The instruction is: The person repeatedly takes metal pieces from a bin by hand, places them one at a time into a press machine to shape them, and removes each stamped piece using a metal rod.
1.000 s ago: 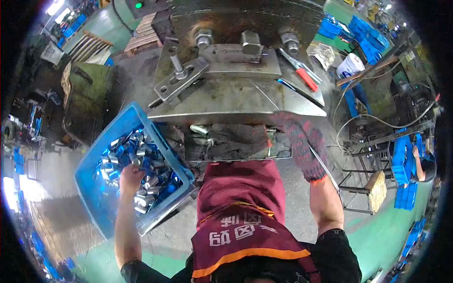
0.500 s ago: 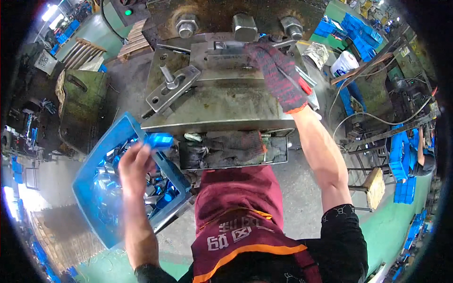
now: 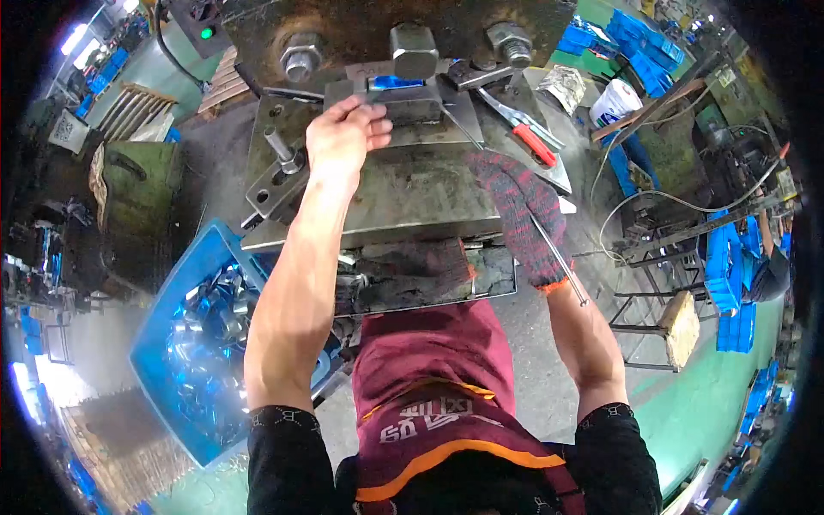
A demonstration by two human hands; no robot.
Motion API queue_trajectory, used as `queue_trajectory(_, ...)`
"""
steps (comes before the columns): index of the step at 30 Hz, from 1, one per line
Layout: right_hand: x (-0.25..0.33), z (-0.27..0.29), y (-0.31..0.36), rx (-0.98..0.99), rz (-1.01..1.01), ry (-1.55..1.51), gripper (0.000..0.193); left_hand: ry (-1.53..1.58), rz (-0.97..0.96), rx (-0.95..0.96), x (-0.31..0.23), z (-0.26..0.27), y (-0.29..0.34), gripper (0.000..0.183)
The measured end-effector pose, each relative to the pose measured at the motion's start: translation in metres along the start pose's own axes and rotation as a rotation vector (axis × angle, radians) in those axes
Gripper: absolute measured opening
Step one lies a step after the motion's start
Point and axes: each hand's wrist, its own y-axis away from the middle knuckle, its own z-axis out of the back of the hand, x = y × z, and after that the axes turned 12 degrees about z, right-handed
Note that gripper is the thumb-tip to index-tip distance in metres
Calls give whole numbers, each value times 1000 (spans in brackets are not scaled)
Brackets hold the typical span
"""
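Note:
My bare left hand (image 3: 348,137) is over the left front of the steel die block (image 3: 414,112), its fingers apart and slightly curled, holding nothing that I can see. Just beyond those fingertips, a shiny blue metal piece (image 3: 396,83) lies in the die under the press head. My right hand (image 3: 525,215), in a dark red-and-black knit glove, is closed around a thin metal rod (image 3: 549,239) over the right front of the press bed (image 3: 412,193). The rod's far end reaches toward the die; its near end sticks out past my wrist.
The press head (image 3: 360,26) with large bolts overhangs the die. Red-handled pliers (image 3: 534,144) lie right of it, a bolted clamp (image 3: 279,176) left. A blue bin (image 3: 163,343) of shiny parts stands at my left, and a tray (image 3: 403,305) with a glove hangs before me.
My left hand has moved from above the bin up to the die, and the blue piece it held now lies there. My right hand has drawn back from the die toward me.

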Motion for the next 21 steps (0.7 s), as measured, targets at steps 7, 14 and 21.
queue_trajectory(7, -27, -6, 9, -111, 16, -433, 37, -335, -78, -173, 30, 102, 105, 28)
queue_trajectory(14, 12, 8, 53, -185, -141, -361, 38, -1557, -159, -401, 71, 238, 203, 33)
queue_trajectory(21, 18, 11, 91, -196, -205, -166, 48, -1847, 3, -43, 85, 252, 214, 23)
